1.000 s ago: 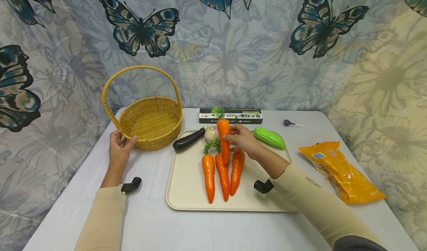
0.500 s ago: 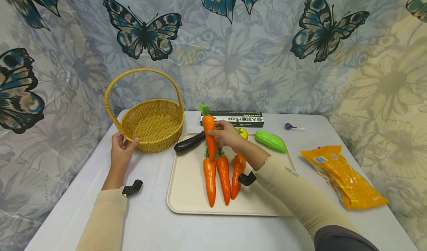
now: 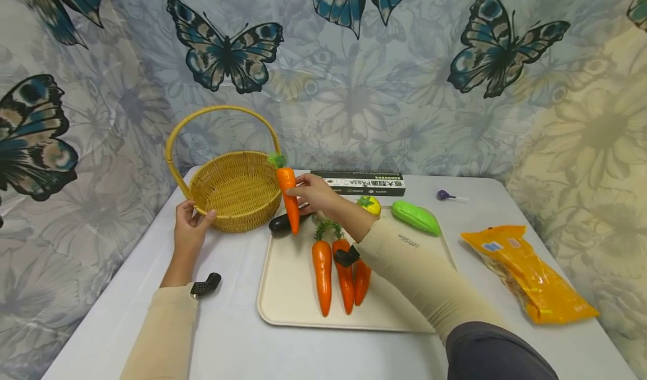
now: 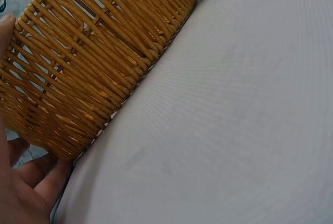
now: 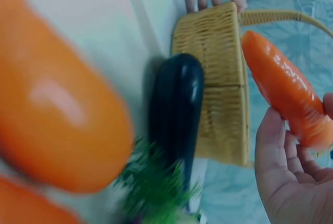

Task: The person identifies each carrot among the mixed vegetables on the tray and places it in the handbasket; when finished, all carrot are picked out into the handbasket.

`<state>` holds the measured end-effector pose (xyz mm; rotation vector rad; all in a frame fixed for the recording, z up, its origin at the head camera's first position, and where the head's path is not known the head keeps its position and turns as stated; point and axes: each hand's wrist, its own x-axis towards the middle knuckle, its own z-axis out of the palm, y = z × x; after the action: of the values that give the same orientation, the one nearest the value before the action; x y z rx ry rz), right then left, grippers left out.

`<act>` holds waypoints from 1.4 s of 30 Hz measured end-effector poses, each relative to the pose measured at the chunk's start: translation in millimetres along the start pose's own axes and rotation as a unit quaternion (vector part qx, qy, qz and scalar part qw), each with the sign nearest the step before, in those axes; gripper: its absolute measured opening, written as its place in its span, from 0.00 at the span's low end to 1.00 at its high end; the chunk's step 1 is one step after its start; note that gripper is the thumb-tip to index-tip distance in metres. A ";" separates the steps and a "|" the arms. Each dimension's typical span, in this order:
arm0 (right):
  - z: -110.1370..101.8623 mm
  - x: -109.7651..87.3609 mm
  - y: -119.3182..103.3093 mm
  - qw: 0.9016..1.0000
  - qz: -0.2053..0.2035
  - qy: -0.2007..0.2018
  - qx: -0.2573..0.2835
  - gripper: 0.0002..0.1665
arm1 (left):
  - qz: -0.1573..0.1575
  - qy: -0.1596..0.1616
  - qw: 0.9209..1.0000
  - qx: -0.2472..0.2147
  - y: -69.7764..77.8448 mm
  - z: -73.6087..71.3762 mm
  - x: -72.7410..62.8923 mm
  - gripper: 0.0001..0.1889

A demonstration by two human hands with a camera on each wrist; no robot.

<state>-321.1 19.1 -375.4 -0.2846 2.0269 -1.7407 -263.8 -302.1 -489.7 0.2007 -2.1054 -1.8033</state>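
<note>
My right hand (image 3: 318, 195) pinches an orange carrot (image 3: 288, 192) with a green top, its tip pointing down. It is held raised above the eggplant (image 3: 279, 224), close to the right side of the yellow wicker basket (image 3: 247, 221). In the right wrist view, thumb and fingers grip the thick end of that carrot (image 5: 283, 81). My left hand (image 3: 189, 237) holds the basket at its front left, thumb at the rim and fingers against the lower wall (image 4: 93, 68). Several more carrots (image 3: 322, 273) lie on the cream tray (image 3: 288, 296); the right wrist camera partly covers them.
On the tray's far side are a yellow tomato-like vegetable (image 3: 371, 205) and a bumpy green gourd (image 3: 417, 217). Behind it stands a pasta box (image 3: 364, 183). A purple lollipop (image 3: 443, 195) and an orange bag (image 3: 531, 276) lie to the right. The basket's tall handle (image 3: 222, 108) arches above it.
My right hand has carried the carrot leftward from over the tray to beside the basket. My left hand keeps its place on the basket.
</note>
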 end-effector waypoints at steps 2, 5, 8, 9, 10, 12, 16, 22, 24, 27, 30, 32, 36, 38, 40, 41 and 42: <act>8.6 6.9 -3.1 1.000 0.002 -0.010 0.010 0.23 | -0.004 0.002 1.000 0.002 -0.1 -1.5 -1.9 0.36; 21.0 19.3 -7.0 0.999 -0.004 -0.027 0.020 0.24 | -0.005 0.005 1.000 -0.002 0.4 -3.3 -3.8 0.35; 29.3 31.2 -10.4 0.999 -0.008 -0.031 0.029 0.25 | -0.003 0.004 1.000 -0.010 1.7 -2.6 -4.2 0.34; 31.0 35.2 -11.5 0.999 -0.007 -0.029 0.032 0.25 | -0.002 0.001 1.000 -0.011 1.7 -1.7 -3.7 0.34; 32.5 38.9 -13.0 0.999 -0.004 -0.025 0.033 0.25 | -0.002 -0.001 1.000 -0.012 1.8 -0.9 -3.2 0.33; 34.4 46.8 -16.5 0.999 0.003 -0.020 0.035 0.26 | -0.004 -0.003 1.000 -0.011 2.5 0.4 -2.3 0.33; 43.3 65.8 -30.0 0.999 -0.001 -0.030 0.031 0.28 | -0.006 0.003 1.000 -0.004 5.8 -3.7 -0.6 0.33; 53.2 91.5 -43.5 0.998 -0.015 -0.017 0.064 0.29 | 0.011 -0.010 1.000 -0.027 21.3 -2.8 -0.5 0.34; 59.3 96.2 -41.9 0.998 -0.017 -0.009 0.060 0.29 | 0.013 -0.014 0.999 -0.032 27.1 -0.1 -4.9 0.34; 72.9 101.0 -33.9 0.999 -0.021 -0.002 0.038 0.27 | 0.004 -0.009 1.000 -0.027 30.9 3.4 -12.9 0.34; 86.2 104.8 -22.5 0.999 -0.027 0.010 0.022 0.26 | -0.001 -0.006 0.999 -0.031 22.1 6.2 -12.5 0.32; 94.7 106.3 -15.8 0.999 -0.028 0.019 0.016 0.26 | 0.002 -0.003 0.999 -0.033 12.5 6.9 -10.2 0.32; 109.8 111.8 -5.9 0.999 -0.027 0.022 -0.009 0.27 | -0.003 0.003 1.000 -0.027 11.6 4.1 -10.1 0.33; 115.8 113.8 -4.1 0.999 -0.020 0.024 -0.032 0.28 | -0.011 0.002 0.999 -0.030 20.1 2.6 -12.7 0.33; 119.3 114.2 -4.2 0.998 -0.012 0.029 -0.058 0.27 | -0.016 -0.003 0.999 -0.035 30.5 2.6 -15.9 0.33; 120.7 114.2 -4.7 0.997 -0.008 0.035 -0.072 0.27 | -0.014 -0.004 0.999 -0.035 31.2 2.6 -15.7 0.33; 121.6 113.2 -5.8 0.996 -0.004 0.039 -0.083 0.26 | -0.015 -0.006 0.999 -0.034 33.6 2.9 -16.3 0.33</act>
<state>-365.0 -138.5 -404.8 -0.2824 2.2341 -1.6121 -245.6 -288.1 -460.1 0.2048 -2.0549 -1.8941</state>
